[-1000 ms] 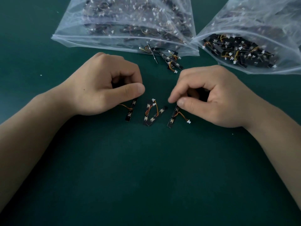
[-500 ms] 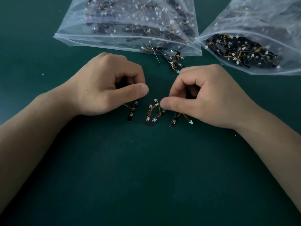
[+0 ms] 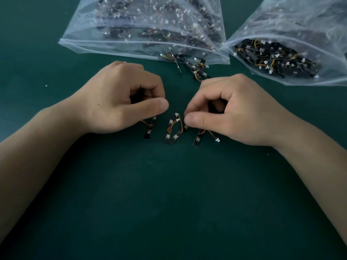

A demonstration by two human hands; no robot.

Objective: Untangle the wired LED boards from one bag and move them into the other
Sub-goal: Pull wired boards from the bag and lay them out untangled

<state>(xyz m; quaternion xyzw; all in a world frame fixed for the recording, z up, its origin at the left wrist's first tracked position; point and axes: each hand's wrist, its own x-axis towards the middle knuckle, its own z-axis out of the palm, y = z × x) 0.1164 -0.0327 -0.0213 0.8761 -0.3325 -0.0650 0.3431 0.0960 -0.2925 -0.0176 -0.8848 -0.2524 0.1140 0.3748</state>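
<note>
Small black LED boards with orange wires and white plugs lie on the green mat between my hands. My left hand has its fingers curled and its thumb over the top end of the left board, whose wire runs under the hand. My right hand pinches the upper end of the crossed middle pair of boards between thumb and forefinger. A single board with a white plug lies under the right hand's thumb side. The left bag and the right bag both hold many boards.
A tangle of several boards spills from the left bag's open mouth, just beyond my right knuckles. Both clear zip bags lie at the far edge, mouths toward me. Bare green mat stretches toward me between my forearms.
My right hand has shifted left from the right-hand board to the middle pair and now pinches its upper end. The left hand has stayed over the left board.
</note>
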